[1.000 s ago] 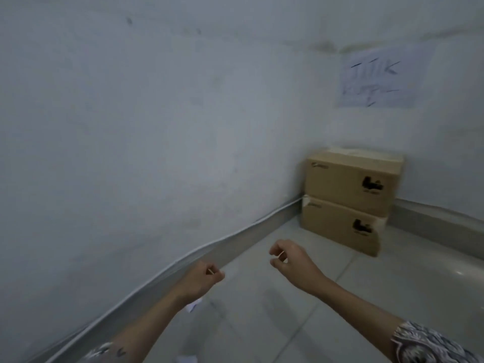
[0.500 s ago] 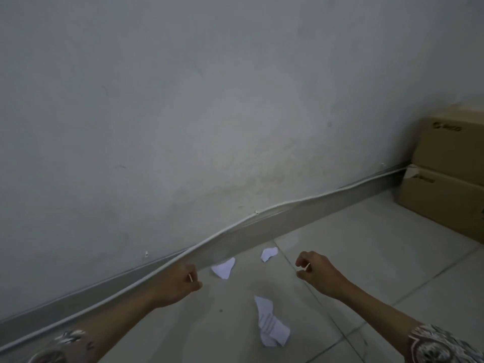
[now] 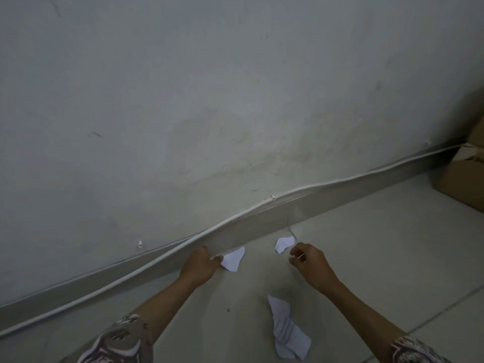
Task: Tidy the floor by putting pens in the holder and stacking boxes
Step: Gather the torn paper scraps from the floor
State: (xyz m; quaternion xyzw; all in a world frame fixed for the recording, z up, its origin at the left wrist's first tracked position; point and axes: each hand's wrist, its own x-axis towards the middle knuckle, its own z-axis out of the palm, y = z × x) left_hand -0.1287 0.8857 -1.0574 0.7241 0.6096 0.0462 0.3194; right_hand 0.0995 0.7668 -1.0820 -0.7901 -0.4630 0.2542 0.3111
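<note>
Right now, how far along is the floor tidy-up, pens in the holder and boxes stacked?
Done: two cardboard boxes look stacked in the right corner. In hand: the left hand reaches the nearest paper scrap; the right hand pinches something thin and pale, unclear what. Left: three scraps lie on the floor. No pens or holder in view.

Three paper scraps are spread on the floor (image 3: 392, 258) before the wall (image 3: 209, 100). One scrap (image 3: 233, 261) lies beside the skirting (image 3: 340, 195), another (image 3: 283, 244) to its right, the third (image 3: 286, 334) nearer the viewer. A cable (image 3: 327, 183) is run along the skirting top. A box (image 3: 463, 184) is set at far right.
</note>
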